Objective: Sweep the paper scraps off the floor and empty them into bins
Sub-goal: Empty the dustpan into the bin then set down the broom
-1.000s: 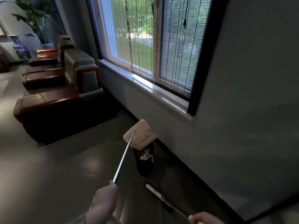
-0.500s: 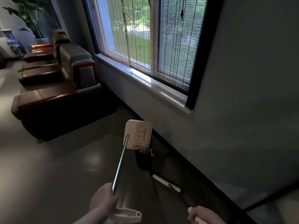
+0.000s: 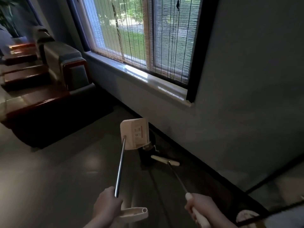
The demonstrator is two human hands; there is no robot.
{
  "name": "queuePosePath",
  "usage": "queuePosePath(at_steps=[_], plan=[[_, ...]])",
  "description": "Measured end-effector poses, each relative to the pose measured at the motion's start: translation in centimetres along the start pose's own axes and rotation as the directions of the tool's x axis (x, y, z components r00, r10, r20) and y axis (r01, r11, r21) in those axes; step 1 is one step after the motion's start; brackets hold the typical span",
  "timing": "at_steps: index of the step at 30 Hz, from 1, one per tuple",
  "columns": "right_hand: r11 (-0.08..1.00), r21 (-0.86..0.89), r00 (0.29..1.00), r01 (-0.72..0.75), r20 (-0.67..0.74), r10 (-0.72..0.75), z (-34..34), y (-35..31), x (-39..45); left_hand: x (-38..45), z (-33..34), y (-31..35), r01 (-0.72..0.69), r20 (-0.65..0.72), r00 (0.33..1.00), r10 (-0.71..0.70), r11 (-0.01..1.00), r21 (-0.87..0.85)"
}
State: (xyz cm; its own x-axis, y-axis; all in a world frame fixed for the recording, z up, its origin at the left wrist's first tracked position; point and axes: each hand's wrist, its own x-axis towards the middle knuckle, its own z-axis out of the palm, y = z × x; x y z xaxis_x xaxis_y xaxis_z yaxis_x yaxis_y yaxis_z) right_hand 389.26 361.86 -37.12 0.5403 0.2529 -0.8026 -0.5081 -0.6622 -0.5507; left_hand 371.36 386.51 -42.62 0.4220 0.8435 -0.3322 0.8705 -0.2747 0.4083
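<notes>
1. At the bottom of the head view, I see my left hand (image 3: pixel 107 206) wrapped around the metal pole of the dustpan (image 3: pixel 134 135), just above its cream grip.
2. My right hand (image 3: pixel 203 209) is closed on the broom (image 3: pixel 165 160) handle's cream end.
3. The pan hangs tipped up over the dark bin (image 3: pixel 148 153), which stands near the wall below the window (image 3: pixel 144 38); the broom head lies just beside the bin.
4. I judge both tools light and stiff, the poles smooth and apt to twist; holding low on the grips seems best.
5. Paper scraps (image 3: pixel 146 146) show faintly at the bin mouth; they look feather-light.
</notes>
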Motion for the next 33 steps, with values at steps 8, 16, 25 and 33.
queuePosePath(at_steps=[8, 16, 25, 33], plan=[[0.992, 0.094, 0.988, 0.086, -0.137, -0.072, 4.8, 1.7, -2.6, 1.4, -1.6, -2.2, -0.048, 0.041, 0.998, 0.047, 0.999, 0.011], [0.976, 0.071, 0.968, 0.206, -0.158, -0.193, 7.1, 2.6, -5.4, 3.3, -3.1, -3.1, -0.076, 0.048, 0.996, 0.075, 0.997, 0.017], [0.955, -0.033, 0.939, 0.296, -0.175, -0.297, 9.9, 3.4, -6.2, 4.6, -4.5, -4.8, -0.065, 0.018, 0.998, 0.064, 0.996, 0.053], [0.956, -0.045, 0.931, 0.290, -0.217, -0.293, 10.2, 3.2, -5.9, 4.6, -5.3, -5.3, -0.075, 0.009, 0.997, 0.075, 0.992, 0.105]])
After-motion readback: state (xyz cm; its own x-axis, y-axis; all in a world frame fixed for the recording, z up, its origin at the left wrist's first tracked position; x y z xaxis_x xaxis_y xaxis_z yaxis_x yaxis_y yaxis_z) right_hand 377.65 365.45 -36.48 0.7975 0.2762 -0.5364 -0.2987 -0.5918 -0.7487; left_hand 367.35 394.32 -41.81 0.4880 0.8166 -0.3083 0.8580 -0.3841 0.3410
